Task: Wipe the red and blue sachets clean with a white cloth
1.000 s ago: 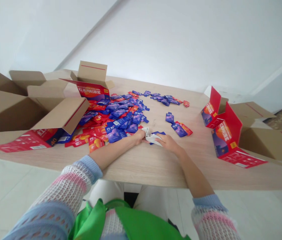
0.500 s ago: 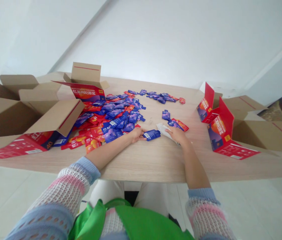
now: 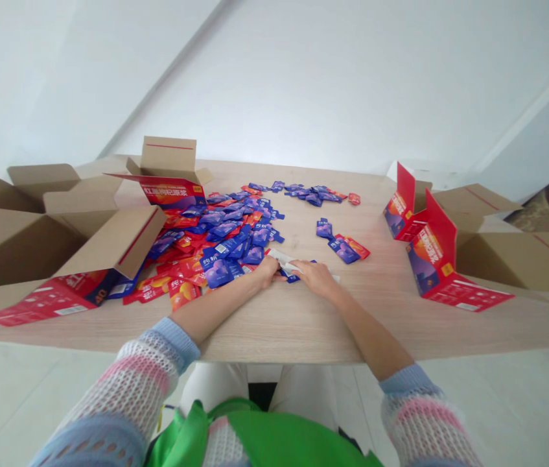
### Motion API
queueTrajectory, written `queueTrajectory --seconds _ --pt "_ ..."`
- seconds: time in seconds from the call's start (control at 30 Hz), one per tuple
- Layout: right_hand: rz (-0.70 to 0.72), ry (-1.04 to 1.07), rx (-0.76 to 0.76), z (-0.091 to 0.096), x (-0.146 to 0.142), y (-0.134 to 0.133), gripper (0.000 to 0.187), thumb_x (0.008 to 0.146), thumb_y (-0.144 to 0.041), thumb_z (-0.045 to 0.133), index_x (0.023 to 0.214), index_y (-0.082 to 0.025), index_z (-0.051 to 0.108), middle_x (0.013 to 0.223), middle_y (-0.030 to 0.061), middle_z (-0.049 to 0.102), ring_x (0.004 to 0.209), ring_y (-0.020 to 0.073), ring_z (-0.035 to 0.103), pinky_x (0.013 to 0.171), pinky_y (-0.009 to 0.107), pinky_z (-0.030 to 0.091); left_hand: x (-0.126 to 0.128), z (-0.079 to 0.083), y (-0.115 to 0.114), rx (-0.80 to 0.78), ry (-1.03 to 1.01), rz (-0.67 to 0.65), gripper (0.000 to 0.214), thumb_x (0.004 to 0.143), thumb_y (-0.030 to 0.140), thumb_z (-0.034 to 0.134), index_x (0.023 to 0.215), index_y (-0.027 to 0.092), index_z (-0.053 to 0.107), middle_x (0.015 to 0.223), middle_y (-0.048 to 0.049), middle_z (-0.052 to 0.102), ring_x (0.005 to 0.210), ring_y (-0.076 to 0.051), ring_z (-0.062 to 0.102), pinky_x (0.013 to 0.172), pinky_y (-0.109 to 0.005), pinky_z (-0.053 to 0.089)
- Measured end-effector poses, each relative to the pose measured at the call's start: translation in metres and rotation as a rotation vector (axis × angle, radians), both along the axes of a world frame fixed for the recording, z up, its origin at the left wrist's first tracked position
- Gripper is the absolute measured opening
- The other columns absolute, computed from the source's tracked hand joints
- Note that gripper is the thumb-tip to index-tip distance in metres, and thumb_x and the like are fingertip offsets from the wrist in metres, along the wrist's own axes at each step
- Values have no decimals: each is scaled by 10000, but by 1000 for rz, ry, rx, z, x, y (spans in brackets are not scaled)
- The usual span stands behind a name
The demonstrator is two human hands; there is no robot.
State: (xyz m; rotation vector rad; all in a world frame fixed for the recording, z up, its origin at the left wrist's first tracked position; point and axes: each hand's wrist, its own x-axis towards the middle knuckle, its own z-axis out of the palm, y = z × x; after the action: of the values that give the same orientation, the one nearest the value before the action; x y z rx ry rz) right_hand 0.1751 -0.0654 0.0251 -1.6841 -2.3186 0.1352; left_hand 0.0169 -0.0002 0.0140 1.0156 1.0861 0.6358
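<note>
Nearest, a glossy green cloth [image 3: 264,441] at my front; open-knit pastel sleeves [image 3: 142,370] on both forearms. My left hand [image 3: 268,271], fingers curled narrow, pinches one end of a crumpled white film strip [image 3: 284,261]. My right hand [image 3: 317,279] lies low and flat over the strip's other part; whether it grips, I cannot tell. Beneath the strip, a blue foil sachet [image 3: 293,279] pokes out. Smooth, light wood-grain tabletop [image 3: 274,324] lies open between my hands and its straight near edge. Just beside my left hand, a loose heap of pillow-shaped purple and red sachets [image 3: 225,243]. Right of my hands, a small separate group of sachets [image 3: 345,250]; farther off, a sparser sachet cluster [image 3: 306,193]. Flanking all: open corrugated cartons [image 3: 11,246] on the left, red-printed cartons [image 3: 432,259] on the right.
</note>
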Motion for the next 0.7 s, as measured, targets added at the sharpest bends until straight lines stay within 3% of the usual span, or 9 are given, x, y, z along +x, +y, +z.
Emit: queueTrajectory --seconds 0.2,0.3,0.43,0.7 --pt "90 237 -69 1 26 5 375 962 -416 388 1192 -188 577 927 63 708 840 197 650 731 246 428 -1 3 1 -24 22 -10 246 748 47 473 928 133 617 714 -36 661 502 -97 553 510 -224 529" --pt "34 241 -35 0 17 3 370 959 -434 391 1144 -187 595 860 59 699 779 192 639 688 237 407 0 -1 -1 30 21 -28 247 753 51 468 934 139 612 721 -32 658 539 -107 571 499 -213 523" --pt "-23 254 -38 -1 -2 -4 362 952 -450 392 1100 -201 609 824 51 689 715 178 615 648 231 386 1 -13 -3 235 82 -16 220 742 44 458 885 125 604 747 -46 659 548 -113 587 446 -183 489" --pt "284 593 -272 5 21 5 444 905 -478 456 1144 -128 586 987 56 646 852 172 572 739 240 425 5 -19 -14 339 99 11 248 695 12 435 851 95 609 740 -58 666 568 -103 598 445 -145 474"
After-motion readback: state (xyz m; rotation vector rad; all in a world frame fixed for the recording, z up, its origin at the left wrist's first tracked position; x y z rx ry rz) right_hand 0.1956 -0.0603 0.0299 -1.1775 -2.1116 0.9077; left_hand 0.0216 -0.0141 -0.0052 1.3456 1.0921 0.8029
